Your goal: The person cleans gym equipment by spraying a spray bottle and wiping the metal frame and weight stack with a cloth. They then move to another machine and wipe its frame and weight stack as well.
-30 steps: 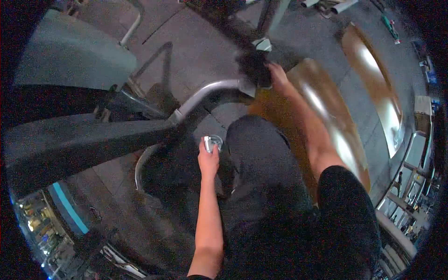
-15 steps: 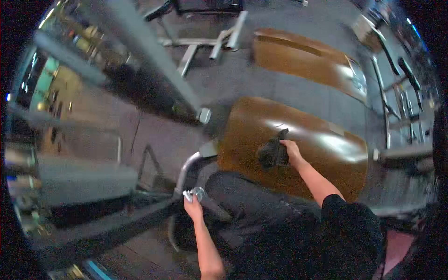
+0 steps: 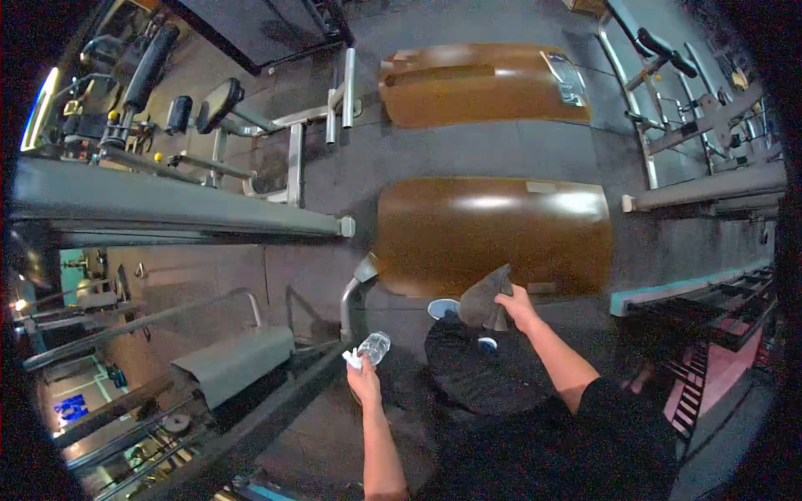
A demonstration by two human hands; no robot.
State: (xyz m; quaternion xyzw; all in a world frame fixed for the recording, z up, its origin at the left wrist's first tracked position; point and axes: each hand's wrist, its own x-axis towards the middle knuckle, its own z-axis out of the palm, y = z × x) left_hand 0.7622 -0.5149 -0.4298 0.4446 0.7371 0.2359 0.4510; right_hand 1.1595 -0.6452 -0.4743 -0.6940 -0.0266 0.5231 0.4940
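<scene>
My left hand point(image 3: 364, 384) is closed around the neck of a clear spray bottle point(image 3: 375, 347) with a white trigger head, held tilted out in front of me. In my right hand point(image 3: 519, 306) a dark grey cloth point(image 3: 484, 301) is pinched by its upper edge and hangs in folds. The cloth overlaps the near edge of a shiny brown curved panel point(image 3: 493, 238) lying on the floor. My shoes show below the cloth, partly covered by my dark clothing.
A second brown panel point(image 3: 468, 88) lies farther off. A grey machine beam point(image 3: 184, 200) runs in from the left, and a padded grey roller point(image 3: 234, 363) sits below it. Another beam point(image 3: 710, 188) juts in from the right. Gym machines stand on both sides.
My view has turned and levelled, with the blur gone. The cloth has shifted from over the middle of the near panel to its near edge. Both hands keep their hold.
</scene>
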